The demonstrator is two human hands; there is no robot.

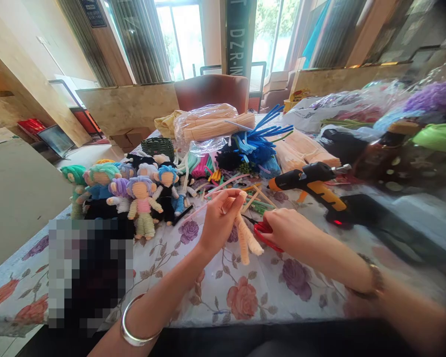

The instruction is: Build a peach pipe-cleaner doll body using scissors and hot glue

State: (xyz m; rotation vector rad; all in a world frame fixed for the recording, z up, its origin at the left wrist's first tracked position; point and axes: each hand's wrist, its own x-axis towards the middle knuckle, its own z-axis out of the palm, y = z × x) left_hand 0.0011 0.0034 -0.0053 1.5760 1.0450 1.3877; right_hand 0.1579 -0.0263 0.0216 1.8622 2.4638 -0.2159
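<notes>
My left hand is closed on a peach doll body twisted from fuzzy pipe cleaners. Two wrapped legs hang down below my fingers, and my hand covers its upper part. Loose peach pipe-cleaner ends stick out to its right. In my right hand are red-handled scissors, held with the fingers closed round the handles. The dark blades point left, close beside the doll body; whether they touch it I cannot tell.
Finished pipe-cleaner dolls crowd the left. A glue gun with a red light stands on the right. Behind lie blue pipe cleaners and peach bundles. Cut stems scatter over the flowered tablecloth. Plastic-wrapped materials fill the far right.
</notes>
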